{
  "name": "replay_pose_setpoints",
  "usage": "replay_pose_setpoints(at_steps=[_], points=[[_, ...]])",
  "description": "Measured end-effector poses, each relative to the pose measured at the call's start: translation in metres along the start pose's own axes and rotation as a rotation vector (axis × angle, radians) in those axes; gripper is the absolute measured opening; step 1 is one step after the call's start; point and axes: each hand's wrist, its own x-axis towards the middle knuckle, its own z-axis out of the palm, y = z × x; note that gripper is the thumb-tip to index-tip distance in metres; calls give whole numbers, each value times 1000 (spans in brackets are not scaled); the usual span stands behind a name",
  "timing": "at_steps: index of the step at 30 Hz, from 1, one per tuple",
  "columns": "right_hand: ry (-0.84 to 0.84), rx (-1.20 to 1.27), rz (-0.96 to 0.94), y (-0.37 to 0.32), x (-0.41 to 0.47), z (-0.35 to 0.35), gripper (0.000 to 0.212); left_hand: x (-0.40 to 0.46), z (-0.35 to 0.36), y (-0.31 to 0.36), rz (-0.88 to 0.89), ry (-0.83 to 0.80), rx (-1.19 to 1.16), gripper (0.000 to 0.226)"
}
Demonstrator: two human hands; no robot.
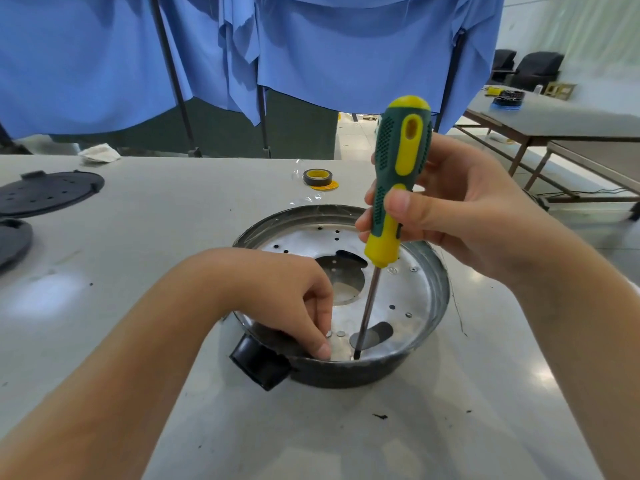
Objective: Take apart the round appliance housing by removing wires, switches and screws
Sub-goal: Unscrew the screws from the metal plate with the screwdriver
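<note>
Right grip (pixel 433 209) is wrapped round the green and yellow screwdriver (pixel 398 174), standing nearly straight up, tip down at the near wall inside the round housing (pixel 436 282) on the tabletop (pixel 173 209). Left grip (pixel 294 299), fingers curled, touches the pan floor just beside the tip, nearer.

Head-worn wide-angle view, looking forward and down from just above the work.

Placed close over the round housing (pixel 341 292), which fills the lower middle of the frame on the pale table (pixel 173 237). Both forearms enter from the bottom corners, left hand (pixel 294 299) and right hand (pixel 446 216) near the lens and large. Tilted enough to take in the blue cloth (pixel 311 46) hung behind the table and, far right, another table (pixel 554 116) well apart. Edges bowed by the wide lens. Single view only, nothing shared with a second one.
</note>
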Motion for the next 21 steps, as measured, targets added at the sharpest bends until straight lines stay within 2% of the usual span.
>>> replay_pose_setpoints(at_steps=[18,21], points=[[5,-60,-21,-1,2,8,62,6,0,-4,32,20,-63,19],[20,-150,-44,-3,2,11,60,6,0,-5,36,24,-74,20]])
